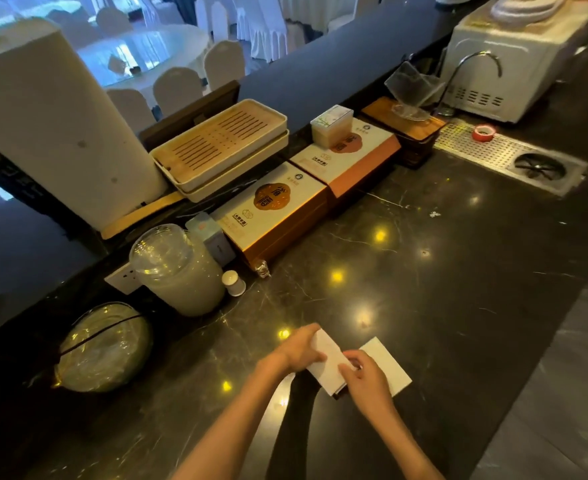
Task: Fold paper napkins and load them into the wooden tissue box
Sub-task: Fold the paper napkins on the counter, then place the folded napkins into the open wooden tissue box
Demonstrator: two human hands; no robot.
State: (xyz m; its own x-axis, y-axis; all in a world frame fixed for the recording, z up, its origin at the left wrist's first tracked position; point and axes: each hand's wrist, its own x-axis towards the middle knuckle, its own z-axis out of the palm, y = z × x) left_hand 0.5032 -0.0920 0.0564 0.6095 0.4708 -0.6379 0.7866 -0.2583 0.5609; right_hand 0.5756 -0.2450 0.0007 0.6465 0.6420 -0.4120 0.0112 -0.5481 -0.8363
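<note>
Head view: a dark marble counter (441, 271) with pale veins runs along a raised ledge; beyond it is a dining room with white-covered chairs (178, 88). Along the counter's far edge stand two orange gift boxes (278, 209), stacked tea trays (219, 147) and a frosted jar (178, 271). Near the counter's near edge, a white paper napkin (386, 365) lies flat. The left hand (299, 348) pinches its raised folded flap from the left; the right hand (365, 379) pinches the flap's right edge, fingers curled over the sheet.

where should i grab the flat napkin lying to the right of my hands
Take the flat napkin by its far right corner, coming in from the right with the right hand. It lies flat on the dark marble counter, so pinch the corner with the fingers; the left edge is tucked under the folded napkin.
</note>
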